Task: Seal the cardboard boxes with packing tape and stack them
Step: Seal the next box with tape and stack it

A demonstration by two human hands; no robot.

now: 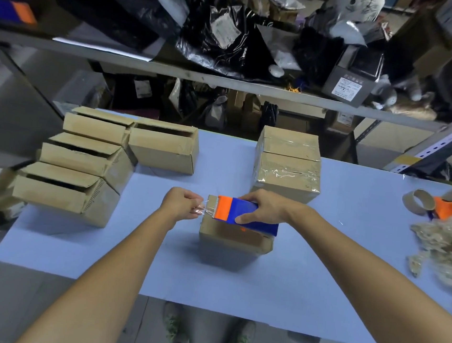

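With your right hand (pixel 266 209) gripping the tape dispenser (pixel 245 216) atop the cardboard box (pixel 231 236) beneath both hands, keep your left hand's (pixel 182 204) pinched tape end (pixel 202 209) taut, pressing it over the box's edge.

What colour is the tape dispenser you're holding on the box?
The plastic tape dispenser is blue with an orange front end, clearest in the head view.
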